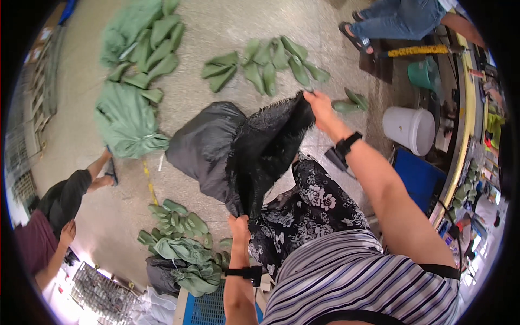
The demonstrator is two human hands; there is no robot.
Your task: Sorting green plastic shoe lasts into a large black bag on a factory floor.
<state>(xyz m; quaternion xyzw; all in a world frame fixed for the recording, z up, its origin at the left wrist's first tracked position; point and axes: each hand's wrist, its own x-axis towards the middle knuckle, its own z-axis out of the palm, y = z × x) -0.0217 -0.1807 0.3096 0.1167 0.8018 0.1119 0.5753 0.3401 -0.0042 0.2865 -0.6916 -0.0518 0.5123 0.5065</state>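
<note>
A black woven sack (208, 143) with a frayed mouth lies in front of me on the floor, its closed end bulging. The rim is stretched wide between my two hands. My left hand (239, 226) is closed on the near edge of the mouth, low in the view. On the far right edge, my right hand (322, 110) grips the cloth with its fingers curled. What the sack holds inside is hidden in shadow. Beyond it lie several green shoe lasts (269, 59) in loose groups, with a pair of lasts (349, 103) close to my right hand.
Full green sacks (124, 116) and more lasts lie at left. A green sack (189, 260) sits by my left forearm. At right stand a white bucket (406, 127), a teal bucket (422, 73) and a blue panel (414, 176). Other people are at the left and upper right.
</note>
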